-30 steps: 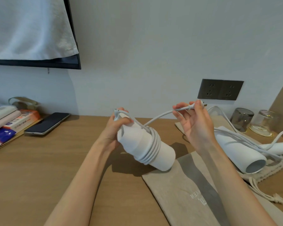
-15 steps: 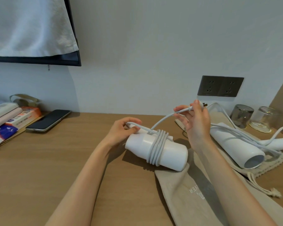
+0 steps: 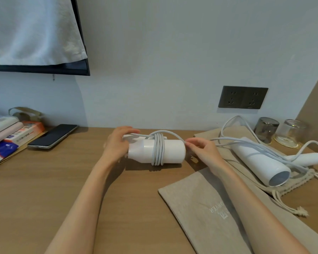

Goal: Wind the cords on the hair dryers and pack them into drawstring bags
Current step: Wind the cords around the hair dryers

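A white hair dryer (image 3: 171, 153) lies on its side on the wooden desk, its cord (image 3: 158, 149) wound several times round the barrel. My left hand (image 3: 117, 143) grips the dryer's narrow left end. My right hand (image 3: 202, 149) pinches the free end of the cord at the barrel's right end. A beige drawstring bag (image 3: 206, 208) lies flat in front of it. A second white hair dryer (image 3: 261, 162), cord loose, rests on another beige bag (image 3: 292, 182) to the right.
A dark phone (image 3: 52, 136) and a stack of boxes (image 3: 9, 132) sit at the left. Two upturned glasses (image 3: 281, 131) stand at the back right, below a wall socket (image 3: 242, 97). Bag strings (image 3: 286, 204) trail on the desk.
The wound dryer came down onto the desk and now lies level. My right hand dropped from above with the cord end to the barrel's right end.
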A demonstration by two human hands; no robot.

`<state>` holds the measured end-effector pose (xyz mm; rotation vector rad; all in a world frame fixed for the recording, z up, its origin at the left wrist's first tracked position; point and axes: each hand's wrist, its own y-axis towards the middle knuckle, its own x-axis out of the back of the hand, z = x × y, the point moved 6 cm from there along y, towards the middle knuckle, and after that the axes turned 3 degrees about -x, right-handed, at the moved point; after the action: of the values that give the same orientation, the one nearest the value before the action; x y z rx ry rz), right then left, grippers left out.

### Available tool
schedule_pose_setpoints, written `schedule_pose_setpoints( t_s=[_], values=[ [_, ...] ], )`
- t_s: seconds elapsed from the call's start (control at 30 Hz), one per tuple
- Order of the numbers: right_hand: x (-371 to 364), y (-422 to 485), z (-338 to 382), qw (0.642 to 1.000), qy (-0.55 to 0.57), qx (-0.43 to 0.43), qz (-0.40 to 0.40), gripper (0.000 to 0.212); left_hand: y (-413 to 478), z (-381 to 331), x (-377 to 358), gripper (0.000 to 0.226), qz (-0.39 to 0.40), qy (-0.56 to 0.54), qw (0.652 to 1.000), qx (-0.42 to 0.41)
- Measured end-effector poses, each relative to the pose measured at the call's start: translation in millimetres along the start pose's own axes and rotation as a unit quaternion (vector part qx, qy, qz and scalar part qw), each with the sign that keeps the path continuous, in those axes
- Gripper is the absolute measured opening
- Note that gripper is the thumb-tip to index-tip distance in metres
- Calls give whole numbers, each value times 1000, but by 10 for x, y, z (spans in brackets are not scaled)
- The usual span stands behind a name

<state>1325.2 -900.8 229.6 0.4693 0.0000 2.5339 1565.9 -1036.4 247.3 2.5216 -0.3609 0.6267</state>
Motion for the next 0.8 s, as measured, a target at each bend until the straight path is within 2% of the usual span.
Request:
schedule_pose_setpoints(
  t_s=[0.03, 0.1, 0.17, 0.2, 0.3, 0.33, 0.4, 0.5, 0.57, 0.7, 0.8],
  values=[
    [-23, 0, 12, 999, -31, 28, 6, 12, -4, -63, 7, 55, 1, 39, 999, -7],
    [-76, 5, 25, 991, -106, 77, 12, 21, -43, -203, -33, 48, 13, 108, 994, -14],
    [-124, 5, 63, 978, -169, 121, 6, 28, -80, -324, -142, 37, 80, 144, 986, -29],
    [-149, 1, 94, 977, -169, 133, 15, 31, -115, -359, -200, 40, 125, 161, 978, -40],
    [-257, -33, 194, 980, -101, 131, 109, 41, -208, -253, -346, 104, 226, 263, 935, -76],
    [-292, -39, 209, 978, -85, 126, 140, 44, -225, -209, -367, 114, 238, 280, 926, -88],
    [-351, -68, 223, 974, -60, 111, 189, 46, -231, -144, -351, 120, 249, 255, 930, -92],
    [-379, -108, 222, 970, -50, 96, 218, 53, -233, -147, -278, 103, 240, 152, 956, -70],
    [-382, -125, 213, 969, -56, 86, 226, 61, -259, -188, -271, 97, 230, 123, 962, -80],
    [-383, -113, 172, 968, -131, 116, 179, 86, -255, -196, -301, 92, 207, 104, 968, -99],
    [-386, -80, 179, 968, -144, 151, 140, 85, -206, -178, -354, 92, 189, 98, 971, -105]
  ],
)
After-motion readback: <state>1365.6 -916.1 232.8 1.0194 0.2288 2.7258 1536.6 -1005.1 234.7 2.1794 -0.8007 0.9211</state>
